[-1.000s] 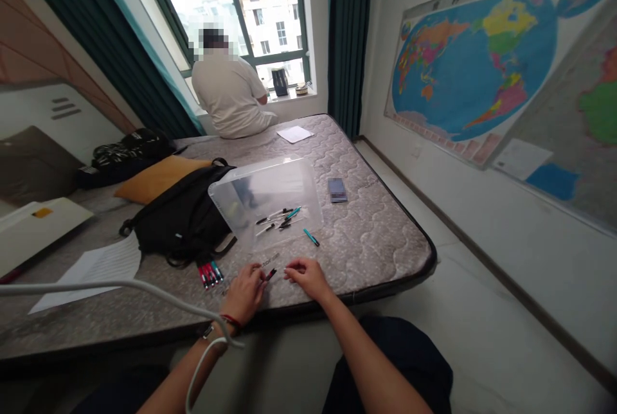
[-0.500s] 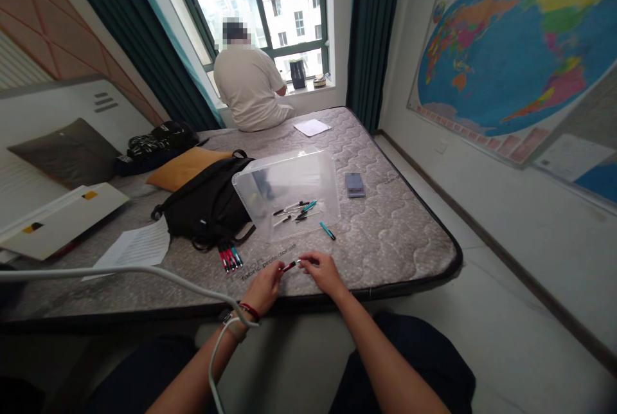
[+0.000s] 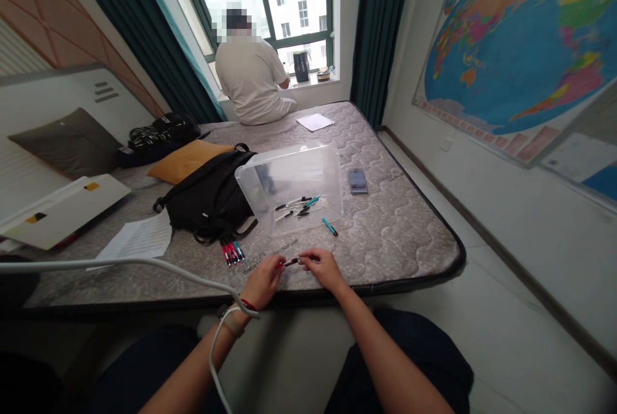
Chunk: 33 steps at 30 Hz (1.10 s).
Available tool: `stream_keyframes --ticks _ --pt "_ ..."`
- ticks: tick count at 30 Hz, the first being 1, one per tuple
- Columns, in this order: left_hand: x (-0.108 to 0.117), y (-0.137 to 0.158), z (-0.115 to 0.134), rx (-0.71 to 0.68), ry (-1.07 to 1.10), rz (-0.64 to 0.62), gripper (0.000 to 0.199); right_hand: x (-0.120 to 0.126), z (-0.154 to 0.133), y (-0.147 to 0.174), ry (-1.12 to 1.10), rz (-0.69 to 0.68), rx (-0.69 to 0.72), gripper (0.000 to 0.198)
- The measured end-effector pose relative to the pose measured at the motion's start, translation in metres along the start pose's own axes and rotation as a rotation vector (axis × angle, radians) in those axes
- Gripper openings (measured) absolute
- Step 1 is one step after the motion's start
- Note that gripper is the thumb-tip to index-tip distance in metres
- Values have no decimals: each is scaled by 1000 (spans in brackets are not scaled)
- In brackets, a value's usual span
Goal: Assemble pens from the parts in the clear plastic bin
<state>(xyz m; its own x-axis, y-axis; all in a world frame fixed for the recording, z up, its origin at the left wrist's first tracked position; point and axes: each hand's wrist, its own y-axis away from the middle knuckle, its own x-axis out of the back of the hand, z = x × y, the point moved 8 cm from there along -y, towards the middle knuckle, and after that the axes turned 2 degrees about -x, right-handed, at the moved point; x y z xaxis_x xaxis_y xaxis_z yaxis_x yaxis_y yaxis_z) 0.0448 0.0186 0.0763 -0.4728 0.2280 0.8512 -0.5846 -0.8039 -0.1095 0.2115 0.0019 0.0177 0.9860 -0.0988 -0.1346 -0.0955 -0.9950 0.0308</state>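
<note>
Mattress [image 3: 400, 227] bears a clear box [image 3: 313, 166]; nearer, the left hand [image 3: 263, 280] has its fingers curled closed and the right hand [image 3: 322, 266] its thumb and fingertips pinched together, each gripping one end of a red-and-black pen [image 3: 292, 262] near the mattress's front edge.
</note>
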Motion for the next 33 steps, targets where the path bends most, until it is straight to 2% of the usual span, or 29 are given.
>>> stream_keyframes --ticks 10,21,27,33 --pt "-3 3 0 50 24 -44 25 5 -13 1 230 21 77 14" --pt "-5 3 3 47 48 -113 26 5 -19 4 242 14 85 18" --pt "5 5 7 33 69 -73 24 -7 -13 5 299 -41 80 17" --pt "13 6 17 -42 22 -36 24 -23 -6 13 480 -71 61 33"
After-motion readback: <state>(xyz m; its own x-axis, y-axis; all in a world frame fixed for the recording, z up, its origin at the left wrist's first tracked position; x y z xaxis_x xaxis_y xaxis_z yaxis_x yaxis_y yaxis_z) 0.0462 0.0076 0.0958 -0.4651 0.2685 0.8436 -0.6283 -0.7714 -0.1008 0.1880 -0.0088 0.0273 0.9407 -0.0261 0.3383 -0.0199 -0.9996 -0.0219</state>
